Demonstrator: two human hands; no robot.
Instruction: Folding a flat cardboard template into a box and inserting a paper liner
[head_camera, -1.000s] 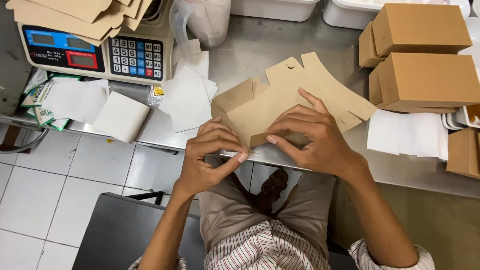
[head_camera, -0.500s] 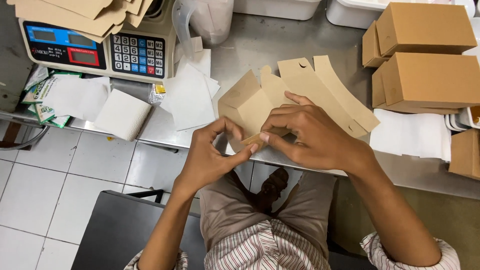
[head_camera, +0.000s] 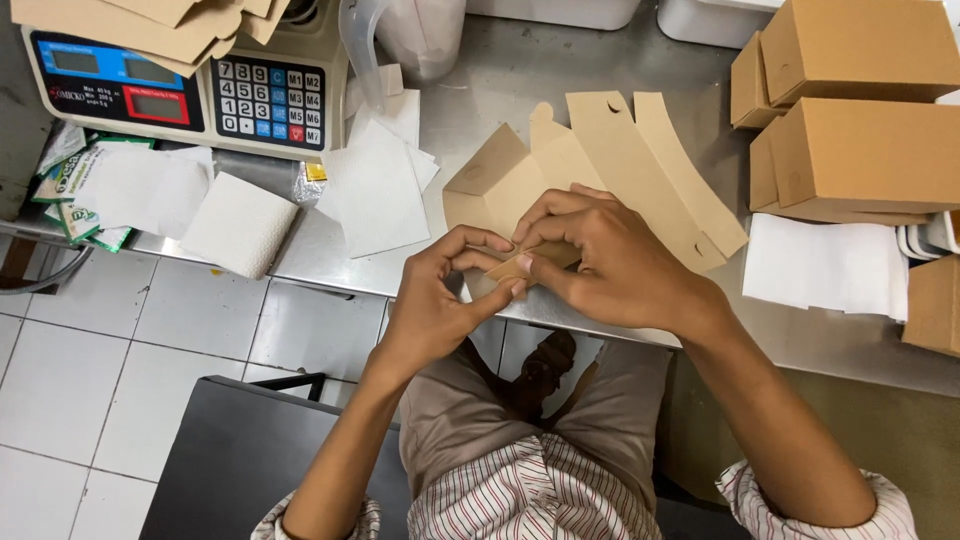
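Observation:
A half-folded brown cardboard box blank (head_camera: 600, 160) lies at the near edge of the steel counter (head_camera: 500, 70). One end of it stands up as a folded corner, and long curved flaps stretch to the right. My left hand (head_camera: 440, 300) pinches a small flap at the blank's near edge from the left. My right hand (head_camera: 610, 255) lies over the blank and pinches the same flap from the right. The fingertips of both hands meet there, hiding the fold beneath them.
Finished brown boxes (head_camera: 860, 110) are stacked at the right, with white paper sheets (head_camera: 825, 265) beneath. More white sheets (head_camera: 375, 185) lie left of the blank. A weighing scale (head_camera: 180, 90) holding flat blanks stands at the left. A dark stool (head_camera: 220, 460) stands over the tiled floor.
The blank has swung upright and to the right. Both hands have shifted right and closed on its near flap.

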